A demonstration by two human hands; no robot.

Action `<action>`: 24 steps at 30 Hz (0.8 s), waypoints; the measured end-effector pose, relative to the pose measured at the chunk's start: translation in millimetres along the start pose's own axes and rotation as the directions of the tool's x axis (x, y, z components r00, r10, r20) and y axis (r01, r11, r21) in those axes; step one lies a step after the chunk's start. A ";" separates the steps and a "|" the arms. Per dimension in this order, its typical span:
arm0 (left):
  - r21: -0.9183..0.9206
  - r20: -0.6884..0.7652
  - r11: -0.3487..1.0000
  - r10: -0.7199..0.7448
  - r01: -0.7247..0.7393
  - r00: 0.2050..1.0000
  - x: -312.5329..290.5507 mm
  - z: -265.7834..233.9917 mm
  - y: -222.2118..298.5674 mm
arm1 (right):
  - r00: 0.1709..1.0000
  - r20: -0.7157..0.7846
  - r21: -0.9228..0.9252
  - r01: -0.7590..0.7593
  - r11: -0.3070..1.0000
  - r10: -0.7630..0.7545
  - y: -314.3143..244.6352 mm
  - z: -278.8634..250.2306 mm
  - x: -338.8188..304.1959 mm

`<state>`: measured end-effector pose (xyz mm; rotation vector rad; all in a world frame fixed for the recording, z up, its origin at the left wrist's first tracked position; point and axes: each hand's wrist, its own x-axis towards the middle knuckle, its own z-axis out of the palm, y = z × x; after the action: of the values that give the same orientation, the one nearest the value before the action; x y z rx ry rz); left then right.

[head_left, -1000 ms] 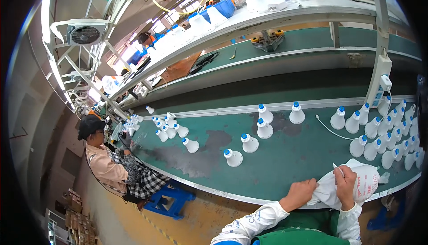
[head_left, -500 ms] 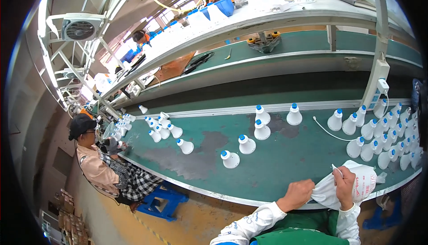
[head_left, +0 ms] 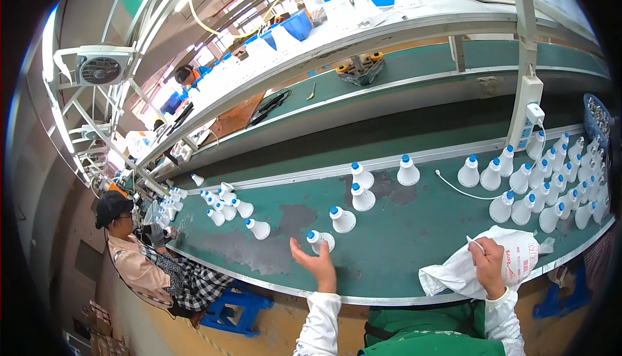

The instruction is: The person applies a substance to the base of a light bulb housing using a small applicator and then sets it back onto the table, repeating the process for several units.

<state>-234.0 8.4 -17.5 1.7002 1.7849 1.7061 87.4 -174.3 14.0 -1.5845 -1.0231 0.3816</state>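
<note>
My left hand [head_left: 316, 266] is open, thumb and fingers apart, at the nearest of several white cone-shaped pieces with blue caps. Its fingers partly cover the lower part of that cone-shaped piece [head_left: 318, 237]; whether they touch it, I cannot tell. A white plastic bag [head_left: 453, 273] with red print lies crumpled at the table's near edge. My right hand [head_left: 490, 268] is closed on the upper part of this bag, with a narrow white bit of it sticking out by the thumb. What is inside the bag is hidden.
More capped cones [head_left: 343, 220] stand spread on the green table [head_left: 402, 246], with a dense group [head_left: 551, 187] at the right. A white cable [head_left: 463, 189] runs toward a power strip [head_left: 526, 119] on a post. A co-worker [head_left: 139, 246] sits at the left. Blue basket [head_left: 597, 119] far right.
My left hand has let go of the bag and moved left to the nearest cone, opening. My right hand still grips the bag, which now lies flatter. The view has shifted slightly.
</note>
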 end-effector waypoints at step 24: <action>-0.356 0.567 0.895 -0.024 0.271 0.823 -52.5 5.0 85.3 | 0.983 -0.025 -0.087 0.182 0.979 -0.185 -9.5 -3.8 -1.6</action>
<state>-161.6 -52.4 15.9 1.5814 1.1473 1.2333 85.4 -178.3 23.4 -1.5507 -1.1624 0.1879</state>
